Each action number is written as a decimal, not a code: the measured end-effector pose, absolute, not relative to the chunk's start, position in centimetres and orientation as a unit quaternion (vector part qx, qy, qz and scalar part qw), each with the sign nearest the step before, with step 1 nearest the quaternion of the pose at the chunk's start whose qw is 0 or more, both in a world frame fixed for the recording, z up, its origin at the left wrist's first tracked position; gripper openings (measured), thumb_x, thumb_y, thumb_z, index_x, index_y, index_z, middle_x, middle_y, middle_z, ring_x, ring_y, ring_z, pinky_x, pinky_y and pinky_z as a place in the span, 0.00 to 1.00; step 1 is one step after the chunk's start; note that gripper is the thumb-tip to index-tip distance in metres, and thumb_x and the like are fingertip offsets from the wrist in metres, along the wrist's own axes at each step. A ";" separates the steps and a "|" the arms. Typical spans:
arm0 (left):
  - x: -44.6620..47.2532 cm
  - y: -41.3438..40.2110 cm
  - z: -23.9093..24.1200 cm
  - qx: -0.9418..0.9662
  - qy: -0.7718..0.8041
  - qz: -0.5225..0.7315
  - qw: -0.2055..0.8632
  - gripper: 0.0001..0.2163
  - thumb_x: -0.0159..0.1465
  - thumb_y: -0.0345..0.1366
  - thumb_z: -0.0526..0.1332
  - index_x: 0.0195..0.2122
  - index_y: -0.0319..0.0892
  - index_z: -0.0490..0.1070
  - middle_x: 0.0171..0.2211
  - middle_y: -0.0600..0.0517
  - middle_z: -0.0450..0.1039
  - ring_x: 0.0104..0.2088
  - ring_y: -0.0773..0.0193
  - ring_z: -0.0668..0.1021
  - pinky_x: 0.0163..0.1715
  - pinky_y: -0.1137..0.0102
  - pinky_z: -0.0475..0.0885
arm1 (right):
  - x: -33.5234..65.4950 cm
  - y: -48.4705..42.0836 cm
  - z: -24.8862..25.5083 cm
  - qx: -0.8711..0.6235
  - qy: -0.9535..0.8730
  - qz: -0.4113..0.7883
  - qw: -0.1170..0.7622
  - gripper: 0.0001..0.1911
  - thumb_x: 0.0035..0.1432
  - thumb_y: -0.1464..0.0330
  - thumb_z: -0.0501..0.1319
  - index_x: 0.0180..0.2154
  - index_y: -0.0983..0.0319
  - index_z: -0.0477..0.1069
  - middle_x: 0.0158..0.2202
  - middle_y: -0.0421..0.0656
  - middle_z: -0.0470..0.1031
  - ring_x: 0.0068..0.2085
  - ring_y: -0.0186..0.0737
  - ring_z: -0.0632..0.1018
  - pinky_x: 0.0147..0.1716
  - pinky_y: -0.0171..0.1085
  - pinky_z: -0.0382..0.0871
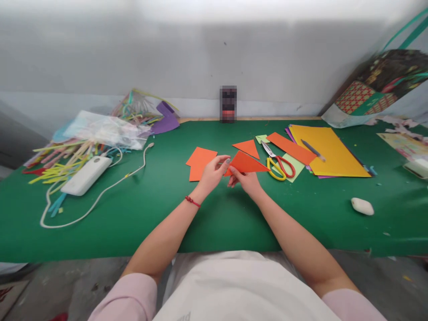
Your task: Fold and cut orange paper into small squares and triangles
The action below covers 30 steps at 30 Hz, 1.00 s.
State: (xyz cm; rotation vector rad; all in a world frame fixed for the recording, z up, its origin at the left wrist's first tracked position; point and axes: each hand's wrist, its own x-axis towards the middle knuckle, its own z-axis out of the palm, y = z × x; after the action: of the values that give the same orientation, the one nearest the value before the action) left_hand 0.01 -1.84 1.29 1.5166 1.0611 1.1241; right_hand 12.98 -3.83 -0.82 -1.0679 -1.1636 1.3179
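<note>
An orange paper triangle is held just above the green table by both hands. My left hand pinches its left corner, fingers closed. My right hand grips it from below, fingers closed on the lower edge. Left of the hands lies a flat orange paper piece. A smaller orange triangle lies just beyond. Scissors with yellow and red handles rest to the right.
An orange strip and a yellow sheet stack with a pencil lie right. A white power bank with cable, coloured strips and a plastic bag sit left. A white eraser-like lump lies near right. A patterned bag leans at back.
</note>
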 end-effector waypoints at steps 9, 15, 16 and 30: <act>-0.3 -1.9 1.2 0.633 0.462 0.403 0.472 0.11 0.55 0.43 0.61 0.23 0.41 0.66 0.18 0.55 0.69 0.19 0.69 0.73 0.22 0.73 0.70 | 14.9 -3.0 0.0 -0.510 -0.446 0.480 0.557 0.18 0.45 0.52 0.63 0.26 0.61 0.69 0.20 0.39 0.70 0.20 0.34 0.71 0.16 0.32 0.64; -1.3 -1.3 1.5 0.689 0.451 0.380 0.422 0.07 0.56 0.39 0.60 0.25 0.42 0.69 0.21 0.55 0.71 0.17 0.71 0.72 0.19 0.74 0.68 | 18.2 -2.1 0.6 -0.543 -0.479 0.395 0.565 0.17 0.45 0.53 0.63 0.29 0.60 0.72 0.31 0.40 0.75 0.36 0.39 0.75 0.33 0.34 0.71; -1.4 -1.3 1.5 0.688 0.455 0.384 0.416 0.06 0.56 0.39 0.60 0.26 0.42 0.69 0.21 0.55 0.71 0.17 0.71 0.72 0.18 0.74 0.68 | 18.5 -2.1 0.6 -0.541 -0.493 0.392 0.557 0.17 0.45 0.53 0.63 0.29 0.61 0.73 0.32 0.41 0.76 0.38 0.40 0.75 0.36 0.36 0.71; -1.7 -0.9 1.4 0.658 0.467 0.415 0.420 0.06 0.54 0.38 0.62 0.26 0.41 0.72 0.20 0.54 0.71 0.20 0.69 0.73 0.20 0.74 0.69 | 18.4 -2.5 0.8 -0.551 -0.546 0.346 0.528 0.15 0.48 0.56 0.63 0.30 0.61 0.76 0.29 0.41 0.77 0.32 0.40 0.75 0.32 0.37 0.69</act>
State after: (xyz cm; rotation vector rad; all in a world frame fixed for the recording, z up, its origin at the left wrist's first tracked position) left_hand -1.73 -0.90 1.43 1.6500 1.1708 1.0396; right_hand 18.44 -2.50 0.76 -1.3160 -1.3051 0.8270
